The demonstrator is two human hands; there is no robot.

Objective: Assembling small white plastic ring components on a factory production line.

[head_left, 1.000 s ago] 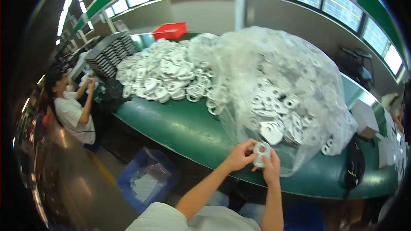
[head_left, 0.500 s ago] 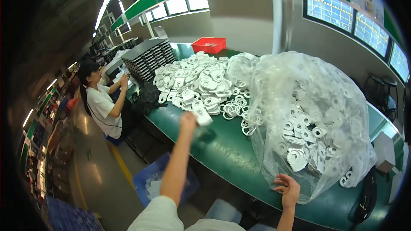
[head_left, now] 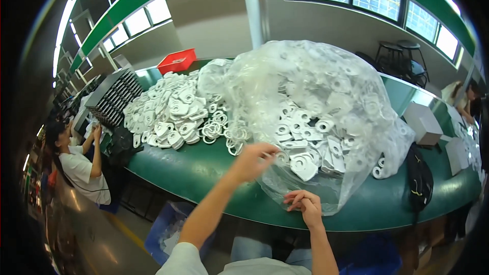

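Observation:
My left hand (head_left: 250,163) reaches across the table at the near edge of a large clear plastic bag (head_left: 316,63). Its fingers point right, slightly blurred, apart from the thumb, with no part seen in them. My right hand (head_left: 305,206) is low at the bag's mouth, its fingers loosely bent and apart, beside the thin film. Inside the bag lie many white plastic plates with round holes; one white plate (head_left: 304,166) is at the opening. Left of the bag spreads a heap of similar white plates (head_left: 173,107), with loose white rings (head_left: 214,127) at its right side.
The green table (head_left: 188,165) curves across the view. Behind the heap stand a red bin (head_left: 177,61) and stacked dark trays (head_left: 114,97). A seated person (head_left: 81,165) works at left. A blue bin (head_left: 165,234) is below; a black bag (head_left: 420,178) and white boxes (head_left: 423,123) are right.
My left hand has let go of a white plate by the heap and moved right to the bag. My right hand stays at the bag's mouth. The view has turned right.

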